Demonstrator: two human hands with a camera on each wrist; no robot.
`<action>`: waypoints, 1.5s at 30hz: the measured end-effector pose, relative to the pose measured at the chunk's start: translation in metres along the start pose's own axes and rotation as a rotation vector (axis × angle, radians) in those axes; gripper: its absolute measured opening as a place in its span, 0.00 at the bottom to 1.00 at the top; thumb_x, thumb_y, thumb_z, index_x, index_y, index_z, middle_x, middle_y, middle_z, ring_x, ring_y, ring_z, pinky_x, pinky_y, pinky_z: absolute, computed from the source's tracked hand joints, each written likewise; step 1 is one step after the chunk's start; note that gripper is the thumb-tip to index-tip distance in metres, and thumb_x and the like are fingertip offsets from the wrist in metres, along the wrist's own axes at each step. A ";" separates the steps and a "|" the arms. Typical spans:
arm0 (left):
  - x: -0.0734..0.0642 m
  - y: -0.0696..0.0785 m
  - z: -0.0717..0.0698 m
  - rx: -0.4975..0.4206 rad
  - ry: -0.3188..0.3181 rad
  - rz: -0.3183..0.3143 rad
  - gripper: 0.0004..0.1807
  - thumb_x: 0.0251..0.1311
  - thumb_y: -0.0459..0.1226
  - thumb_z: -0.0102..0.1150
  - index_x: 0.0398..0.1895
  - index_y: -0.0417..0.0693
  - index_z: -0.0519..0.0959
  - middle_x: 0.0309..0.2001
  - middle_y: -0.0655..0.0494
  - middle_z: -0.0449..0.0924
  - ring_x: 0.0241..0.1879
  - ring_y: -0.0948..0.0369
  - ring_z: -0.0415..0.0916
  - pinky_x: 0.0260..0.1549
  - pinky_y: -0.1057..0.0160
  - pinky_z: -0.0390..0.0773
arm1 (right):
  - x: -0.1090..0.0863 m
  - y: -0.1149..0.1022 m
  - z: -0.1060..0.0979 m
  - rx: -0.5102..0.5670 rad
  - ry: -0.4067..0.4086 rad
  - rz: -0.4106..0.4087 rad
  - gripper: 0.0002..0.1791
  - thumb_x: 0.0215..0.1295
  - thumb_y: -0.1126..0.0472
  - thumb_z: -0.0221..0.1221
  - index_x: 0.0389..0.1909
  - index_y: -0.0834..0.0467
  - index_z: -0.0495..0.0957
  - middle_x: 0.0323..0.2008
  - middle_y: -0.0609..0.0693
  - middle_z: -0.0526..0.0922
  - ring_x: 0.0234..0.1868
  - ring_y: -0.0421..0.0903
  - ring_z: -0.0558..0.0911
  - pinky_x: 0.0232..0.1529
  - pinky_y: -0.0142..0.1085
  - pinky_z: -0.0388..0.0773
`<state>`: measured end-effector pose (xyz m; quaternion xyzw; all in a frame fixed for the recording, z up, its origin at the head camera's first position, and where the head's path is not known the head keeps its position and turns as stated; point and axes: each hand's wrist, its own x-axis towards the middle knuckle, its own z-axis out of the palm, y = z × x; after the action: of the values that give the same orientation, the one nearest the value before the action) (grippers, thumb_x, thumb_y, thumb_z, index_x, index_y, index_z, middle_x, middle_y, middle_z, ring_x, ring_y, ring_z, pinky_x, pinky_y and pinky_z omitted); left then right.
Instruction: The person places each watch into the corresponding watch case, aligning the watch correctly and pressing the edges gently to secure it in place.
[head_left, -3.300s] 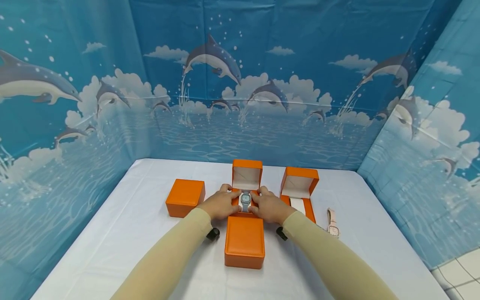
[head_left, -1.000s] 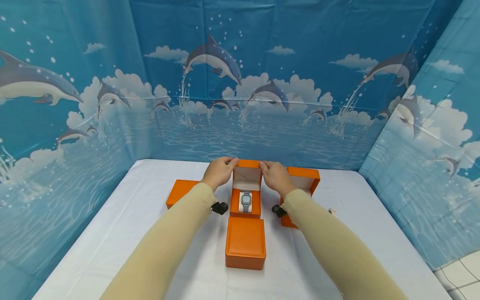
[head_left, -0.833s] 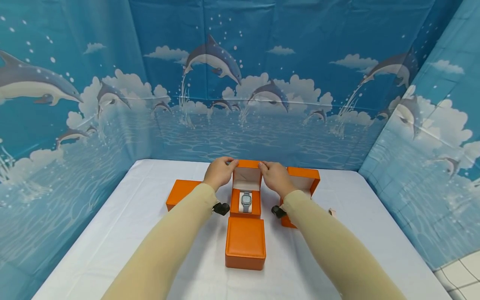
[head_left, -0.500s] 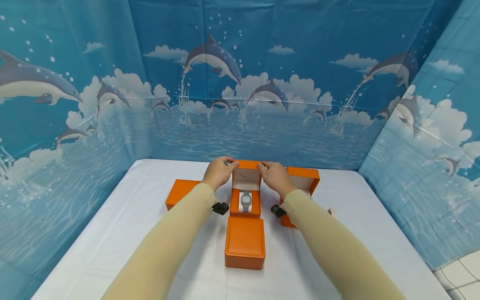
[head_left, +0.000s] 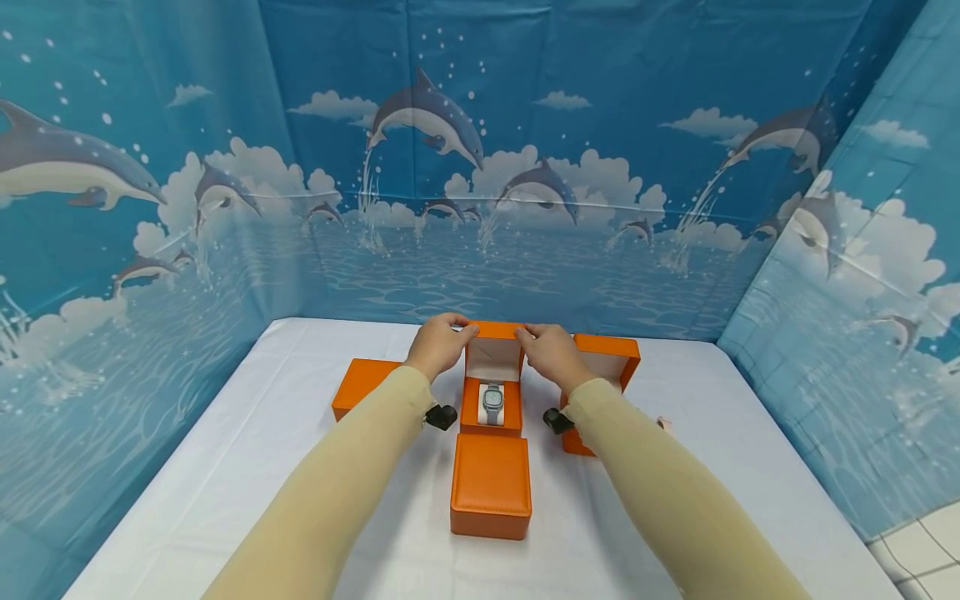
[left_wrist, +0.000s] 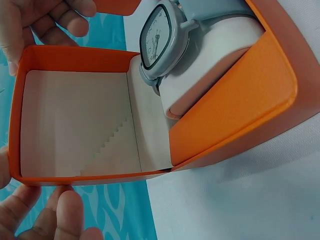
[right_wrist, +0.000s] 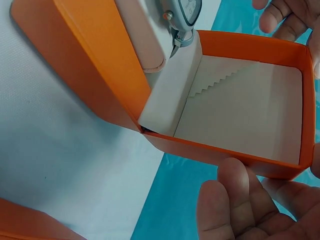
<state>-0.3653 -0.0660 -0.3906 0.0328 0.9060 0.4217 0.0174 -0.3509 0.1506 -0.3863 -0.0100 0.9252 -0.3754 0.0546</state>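
Note:
An open orange watch box (head_left: pixel 468 417) stands at the middle of the table with its lid (head_left: pixel 495 329) raised. Inside, a grey-strapped watch (head_left: pixel 492 400) sits around a white cushion (left_wrist: pixel 215 65). At the lid's top left corner, my left hand (head_left: pixel 437 346) pinches the edge, thumb in front. My right hand (head_left: pixel 557 356) does the same at the top right corner. Both wrist views show the lid's pale lining (right_wrist: pixel 240 110), with fingertips (right_wrist: pixel 232 185) along its outer side. In the head view the fingers behind the lid are partly hidden.
A closed orange box (head_left: pixel 491 483) lies directly in front of the open one. Another closed box (head_left: pixel 363 383) is at the left, partly behind my sleeve. To the right stands a second open box (head_left: pixel 611 350), and a pink watch (head_left: pixel 664 425) mostly hidden by my forearm.
Both hands have moved from the sides of the watch cushion up and back to the lid's top corners. Over the last second they stay almost still, and the lid tips very slightly, if at all.

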 end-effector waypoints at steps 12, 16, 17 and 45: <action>-0.001 0.000 -0.001 0.006 -0.010 -0.006 0.22 0.75 0.57 0.58 0.62 0.58 0.82 0.56 0.53 0.85 0.52 0.52 0.81 0.54 0.48 0.83 | -0.002 0.002 0.000 -0.020 -0.002 -0.009 0.34 0.84 0.40 0.47 0.81 0.53 0.64 0.32 0.54 0.86 0.29 0.49 0.80 0.27 0.38 0.70; -0.001 0.001 -0.002 0.004 -0.016 -0.010 0.22 0.75 0.57 0.58 0.62 0.58 0.82 0.57 0.53 0.84 0.54 0.51 0.81 0.55 0.48 0.82 | -0.001 0.002 0.000 -0.021 -0.006 0.002 0.34 0.84 0.40 0.47 0.81 0.53 0.63 0.36 0.54 0.87 0.32 0.50 0.81 0.28 0.38 0.72; -0.002 0.001 -0.002 0.005 -0.016 -0.010 0.22 0.75 0.57 0.58 0.62 0.58 0.83 0.57 0.52 0.84 0.54 0.51 0.81 0.55 0.48 0.83 | -0.001 0.002 0.000 -0.021 -0.009 0.006 0.34 0.84 0.40 0.47 0.81 0.53 0.63 0.37 0.55 0.87 0.34 0.50 0.82 0.29 0.38 0.73; -0.008 -0.001 -0.005 -0.018 -0.039 -0.006 0.22 0.74 0.57 0.59 0.62 0.58 0.82 0.52 0.53 0.85 0.48 0.53 0.82 0.47 0.51 0.83 | -0.008 0.001 -0.002 0.013 -0.042 0.020 0.35 0.83 0.40 0.49 0.82 0.53 0.62 0.57 0.59 0.87 0.48 0.51 0.86 0.38 0.38 0.79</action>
<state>-0.3574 -0.0712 -0.3876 0.0378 0.9017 0.4292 0.0365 -0.3430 0.1534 -0.3851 -0.0085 0.9215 -0.3804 0.0776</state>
